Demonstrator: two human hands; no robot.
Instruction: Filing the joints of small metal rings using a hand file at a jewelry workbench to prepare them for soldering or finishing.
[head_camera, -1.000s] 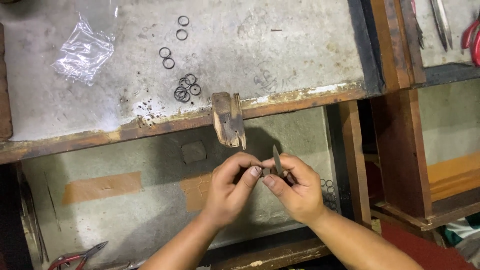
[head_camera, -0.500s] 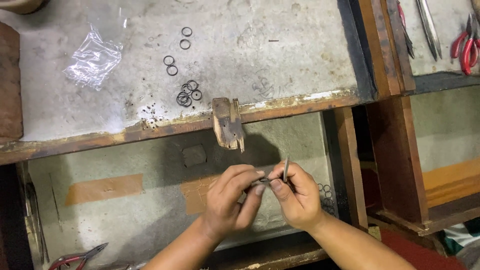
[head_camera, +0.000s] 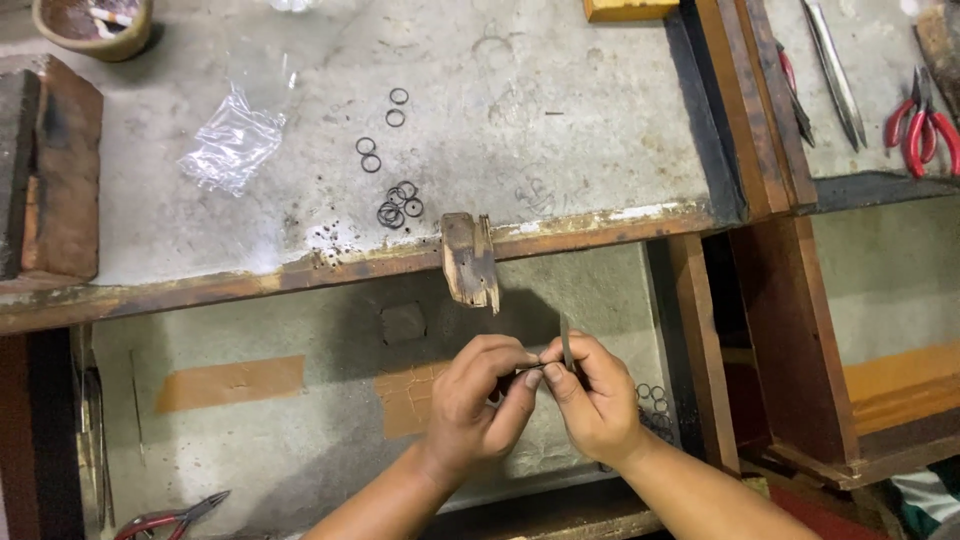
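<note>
A worn, grey workbench (head_camera: 560, 120) with a chipped wooden front edge fills the upper part of the head view, and below it sits an open pull-out tray (head_camera: 300, 450) lined in grey with strips of brown tape.

On the bench top lie small dark metal rings (head_camera: 398, 205), some clustered near the edge and a few scattered singly further back. A crumpled clear plastic bag (head_camera: 232, 140) rests to their left; what it holds cannot be made out. A round bowl (head_camera: 92, 25) at the top left corner contains dark matter and a few pale stubs. A worn wooden bench peg (head_camera: 470, 258) juts out from the bench edge over the tray.

Above the tray, the left hand (head_camera: 480, 400) and the right hand (head_camera: 595, 400) meet fingertip to fingertip. The left thumb and forefinger are pressed together, pinching something too small to identify. The right fingers are closed around a thin metal tool (head_camera: 566, 345), held upright just beside the left fingertips. More rings (head_camera: 655, 400) lie in the tray close to the right hand.

To the right, a neighbouring bench compartment holds red-handled pliers (head_camera: 925, 125) and long tweezers (head_camera: 832, 70). Another red-handled tool (head_camera: 170, 518) lies at the tray's lower left
</note>
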